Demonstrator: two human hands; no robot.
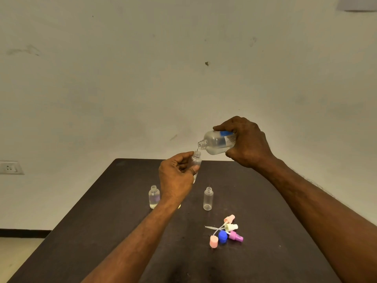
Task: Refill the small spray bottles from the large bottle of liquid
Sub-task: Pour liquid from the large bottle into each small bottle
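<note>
Right hand point(247, 142) grips large clear plastic bottle point(217, 142), tipped mouth-down over the dark counter point(114, 201). A thin stream falls into small clear spray bottle point(196, 160), pinched upright in left hand point(176, 176). Two more uncapped small bottles stand below.

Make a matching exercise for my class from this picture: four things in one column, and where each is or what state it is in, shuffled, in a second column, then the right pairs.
Things
1. large bottle
2. small bottle in the left hand
3. bottle left of the wrist
4. blue cap

States
A. stands open on the table, with liquid inside
B. lies among the removed spray tops
C. tilted in the right hand, neck pointing down
D. held upright above the table, mouth under a thin stream

Pairs: 1-C, 2-D, 3-A, 4-B
</note>
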